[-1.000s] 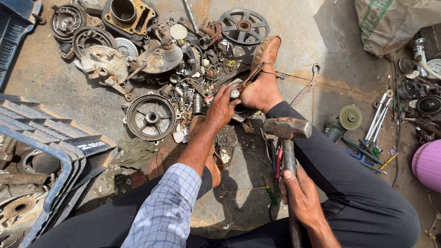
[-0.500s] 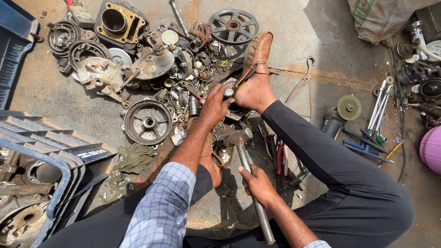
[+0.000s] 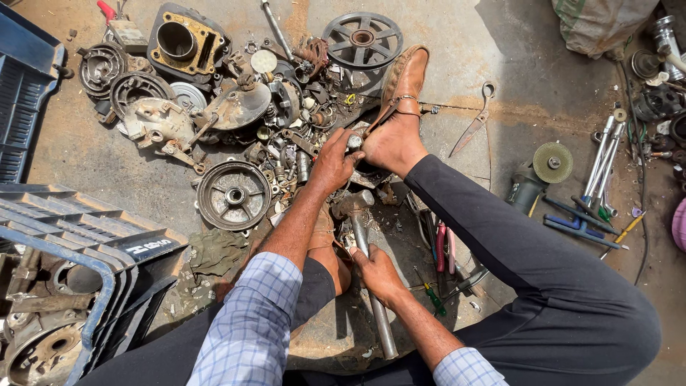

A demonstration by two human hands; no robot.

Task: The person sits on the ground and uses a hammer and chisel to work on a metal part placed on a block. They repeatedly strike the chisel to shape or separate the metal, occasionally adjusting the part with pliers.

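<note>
1. The left hand [image 3: 334, 163] pinches a small metal part [image 3: 354, 142], fingers closed around it, pressing it down against the ground right beside the sandalled foot [image 3: 396, 121]; the foot seems braced there to keep the piece from skidding.
2. The right hand [image 3: 374, 271] is clenched around the steel handle of a hammer [image 3: 361, 229], gripping it about midway. The hammer head sits low, just below the left hand, near the held part but not touching it.
3. The other foot, tucked under the left forearm, rests beside the hammer head, so both legs frame the working spot.
4. To the right of the hammer lie pliers with red grips [image 3: 443, 246] and a small screwdriver [image 3: 429, 292], near enough to grab.
5. Ahead of the hands spreads a heap of scrap: a round hub [image 3: 234, 194], a spoked pulley wheel [image 3: 361, 39], and an engine cylinder block [image 3: 187, 41].
6. Farther right, shears [image 3: 473, 127] lie on the concrete, and an angle grinder [image 3: 539, 175] rests beside loose spanners [image 3: 604, 163].
7. At the left edge stand stacked blue crates [image 3: 86, 236].
</note>
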